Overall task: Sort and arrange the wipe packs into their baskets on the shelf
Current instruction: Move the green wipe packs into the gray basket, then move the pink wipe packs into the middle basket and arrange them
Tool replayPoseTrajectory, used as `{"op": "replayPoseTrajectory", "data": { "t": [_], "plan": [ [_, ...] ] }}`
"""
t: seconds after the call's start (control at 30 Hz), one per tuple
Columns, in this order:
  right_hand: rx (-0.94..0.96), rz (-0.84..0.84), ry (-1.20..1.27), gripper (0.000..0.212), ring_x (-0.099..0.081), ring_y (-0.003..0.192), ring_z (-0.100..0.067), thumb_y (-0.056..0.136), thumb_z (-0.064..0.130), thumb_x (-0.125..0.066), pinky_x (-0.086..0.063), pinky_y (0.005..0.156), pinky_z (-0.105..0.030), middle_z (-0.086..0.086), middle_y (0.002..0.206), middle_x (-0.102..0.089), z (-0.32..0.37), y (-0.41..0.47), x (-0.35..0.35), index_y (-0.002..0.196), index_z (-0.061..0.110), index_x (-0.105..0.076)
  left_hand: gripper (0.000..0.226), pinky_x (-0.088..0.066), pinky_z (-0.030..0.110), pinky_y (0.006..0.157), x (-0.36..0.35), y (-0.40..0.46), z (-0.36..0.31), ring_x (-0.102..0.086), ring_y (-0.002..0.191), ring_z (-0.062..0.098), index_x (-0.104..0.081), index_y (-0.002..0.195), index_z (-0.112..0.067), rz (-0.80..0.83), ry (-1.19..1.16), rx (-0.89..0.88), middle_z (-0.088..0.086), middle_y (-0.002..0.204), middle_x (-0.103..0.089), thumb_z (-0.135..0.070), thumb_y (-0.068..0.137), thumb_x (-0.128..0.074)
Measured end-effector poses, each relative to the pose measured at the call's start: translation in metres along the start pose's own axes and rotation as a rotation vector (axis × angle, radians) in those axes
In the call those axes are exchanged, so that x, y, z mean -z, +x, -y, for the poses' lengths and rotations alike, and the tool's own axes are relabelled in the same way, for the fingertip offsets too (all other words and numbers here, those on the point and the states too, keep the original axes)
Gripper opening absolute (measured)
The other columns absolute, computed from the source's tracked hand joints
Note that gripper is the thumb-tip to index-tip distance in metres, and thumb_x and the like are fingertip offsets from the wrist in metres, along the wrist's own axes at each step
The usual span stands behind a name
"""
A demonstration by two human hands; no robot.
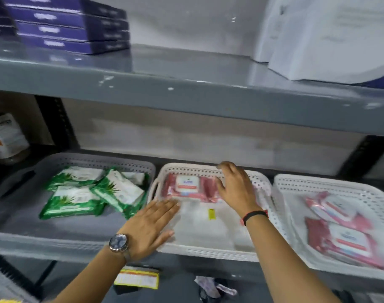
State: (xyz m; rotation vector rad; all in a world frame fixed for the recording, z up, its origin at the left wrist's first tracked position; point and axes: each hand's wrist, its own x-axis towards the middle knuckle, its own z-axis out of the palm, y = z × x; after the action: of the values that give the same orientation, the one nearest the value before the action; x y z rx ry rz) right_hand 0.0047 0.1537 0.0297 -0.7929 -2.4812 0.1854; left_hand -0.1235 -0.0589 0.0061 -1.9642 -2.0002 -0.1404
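— Fingers (225, 171) of the right hand (237, 189) are spread flat on the red wipe pack (186, 186), nothing gripped.
— Pack's position?
— Far end of the middle basket (208, 251), long axis left-right; the left hand (151, 224), open, is held nearer.

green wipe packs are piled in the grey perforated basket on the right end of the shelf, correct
Not quite. The head view shows the green wipe packs in the grey perforated plastic basket at the left end of the shelf, not the right. The right-end basket is a white perforated one holding pink wipe packs.
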Motion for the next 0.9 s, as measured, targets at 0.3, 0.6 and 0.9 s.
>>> {"op": "replayPoseTrajectory", "data": {
  "t": [0.3,0.6,0.9],
  "plan": [
    [-0.405,0.250,0.060,0.039,-0.050,0.114,-0.025,0.084,0.026,-0.062,-0.041,0.091,-0.031,-0.008,0.128,-0.052,-0.143,-0.066,0.066,0.120,0.015,-0.050,0.057,-0.003,0.020,0.109,-0.013,0.028,-0.043,-0.057,0.111,0.018,-0.039,0.122,-0.010,0.039,0.020,-0.060,0.008,0.117,-0.064,-0.044,0.097,-0.001],
    [-0.618,0.916,-0.128,0.100,-0.014,0.141,-0.029,0.076,0.014,-0.069,-0.021,0.116,-0.047,-0.010,0.155,-0.012,-0.196,-0.099,0.100,0.146,0.017,0.003,0.057,-0.001,0.019,0.109,-0.020,0.030,-0.041,-0.065,0.097,0.031,-0.042,0.120,-0.008,-0.005,0.080,-0.065,0.013,0.112,-0.067,-0.043,0.097,-0.002],
    [-0.583,0.443,-0.518,0.053,-0.046,0.115,-0.025,0.069,0.018,-0.072,-0.040,0.100,-0.040,-0.005,0.116,-0.054,-0.189,-0.109,0.096,0.117,0.015,-0.047,0.072,-0.005,0.021,0.107,-0.023,0.027,-0.039,-0.064,0.100,0.030,-0.060,0.114,-0.005,0.048,0.104,-0.045,0.012,0.114,-0.066,-0.045,0.097,-0.003]
  ]
}}
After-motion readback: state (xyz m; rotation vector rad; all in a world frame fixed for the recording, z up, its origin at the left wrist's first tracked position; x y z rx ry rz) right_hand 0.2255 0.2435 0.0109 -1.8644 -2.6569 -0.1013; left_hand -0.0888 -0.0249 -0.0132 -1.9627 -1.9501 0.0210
